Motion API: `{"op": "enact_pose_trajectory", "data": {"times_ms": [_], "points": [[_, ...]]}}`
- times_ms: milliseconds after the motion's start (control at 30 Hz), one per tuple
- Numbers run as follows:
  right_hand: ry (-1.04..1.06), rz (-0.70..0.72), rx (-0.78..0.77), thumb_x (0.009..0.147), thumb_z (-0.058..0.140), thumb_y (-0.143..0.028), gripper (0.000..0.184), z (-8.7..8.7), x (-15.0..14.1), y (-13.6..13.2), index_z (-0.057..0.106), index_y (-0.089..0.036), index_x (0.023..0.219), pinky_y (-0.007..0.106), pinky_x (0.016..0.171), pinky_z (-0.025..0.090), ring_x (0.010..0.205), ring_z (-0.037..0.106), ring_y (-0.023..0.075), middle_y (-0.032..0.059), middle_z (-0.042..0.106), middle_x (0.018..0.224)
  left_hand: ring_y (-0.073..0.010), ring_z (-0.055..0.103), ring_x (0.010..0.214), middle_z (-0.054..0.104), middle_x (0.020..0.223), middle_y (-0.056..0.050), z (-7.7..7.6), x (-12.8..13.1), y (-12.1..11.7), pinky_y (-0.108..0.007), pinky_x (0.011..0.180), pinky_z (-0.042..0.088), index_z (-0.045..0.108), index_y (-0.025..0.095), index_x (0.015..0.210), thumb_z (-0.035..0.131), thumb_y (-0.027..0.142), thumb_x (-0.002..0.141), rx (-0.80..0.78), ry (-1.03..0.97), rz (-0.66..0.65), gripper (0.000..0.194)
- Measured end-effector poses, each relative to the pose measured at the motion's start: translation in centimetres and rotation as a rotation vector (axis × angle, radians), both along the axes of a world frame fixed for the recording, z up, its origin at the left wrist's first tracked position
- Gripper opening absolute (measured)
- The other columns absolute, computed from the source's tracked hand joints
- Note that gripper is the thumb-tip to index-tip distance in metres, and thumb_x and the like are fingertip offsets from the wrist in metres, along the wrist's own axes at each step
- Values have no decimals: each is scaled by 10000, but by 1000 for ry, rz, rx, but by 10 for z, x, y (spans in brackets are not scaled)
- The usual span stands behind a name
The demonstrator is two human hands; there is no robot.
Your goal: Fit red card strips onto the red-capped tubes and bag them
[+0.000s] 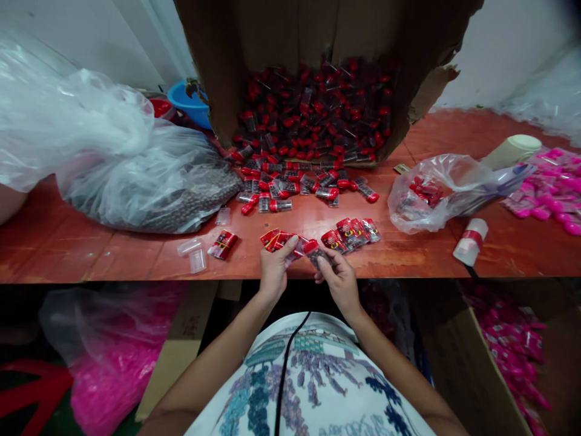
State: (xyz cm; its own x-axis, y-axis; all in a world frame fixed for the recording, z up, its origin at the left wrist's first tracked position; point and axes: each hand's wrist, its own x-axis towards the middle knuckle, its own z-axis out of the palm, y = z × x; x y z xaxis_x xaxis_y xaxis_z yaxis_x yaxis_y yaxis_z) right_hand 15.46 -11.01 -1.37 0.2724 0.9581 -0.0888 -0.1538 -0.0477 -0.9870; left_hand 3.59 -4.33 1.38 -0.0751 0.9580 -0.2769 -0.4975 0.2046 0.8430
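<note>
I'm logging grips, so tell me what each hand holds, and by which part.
The left hand pinches fanned red cards at their near edge, thumb on top; the right hand holds a red-capped container by its clear body.

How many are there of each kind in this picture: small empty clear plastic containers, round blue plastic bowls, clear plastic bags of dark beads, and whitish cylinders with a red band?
Small empty clear plastic containers: 3
Round blue plastic bowl: 1
Clear plastic bag of dark beads: 1
Whitish cylinder with a red band: 1
Total: 6
</note>
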Motion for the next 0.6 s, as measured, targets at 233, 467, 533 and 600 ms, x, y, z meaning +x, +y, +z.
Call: {"op": "enact_pose_trajectory", "data": {"times_ms": [233, 467, 533, 600], "points": [[0, 48, -2, 821, 598, -369, 322, -1, 0, -1, 622, -201, 1094, 209, 473, 520, 517, 567, 82, -17, 624, 729, -115, 616, 601, 657, 665, 13, 5, 0, -1, -251, 624, 517, 663, 134, 720, 795, 198, 586, 26, 8, -6, 199], [3, 106, -2, 808, 614, -378, 335, -1, 9, 2, 640, -223, 1103, 219, 470, 528, 545, 582, 95, 2, 652, 812, -120, 610, 636, 670, 699, 4, 8, -4, -4, -237, 653, 495, 669, 139, 732, 809, 149, 544, 76, 41, -192, 235], [-42, 129, 16, 814, 609, -376, 331, -2, 13, 2, 644, -237, 1112, 228, 484, 535, 578, 591, 103, 18, 660, 887, -124, 610, 645, 671, 705, 3, 7, -5, -4, -243, 661, 494, 673, 143, 741, 810, 151, 545, 86, 50, -200, 240], [-150, 131, 69, 829, 598, -358, 317, -2, 17, 3, 648, -248, 1122, 249, 557, 554, 666, 615, 125, 36, 656, 973, -130, 613, 653, 677, 709, 2, 8, -5, -4, -252, 677, 495, 681, 148, 751, 813, 147, 541, 107, 68, -214, 248]]}}
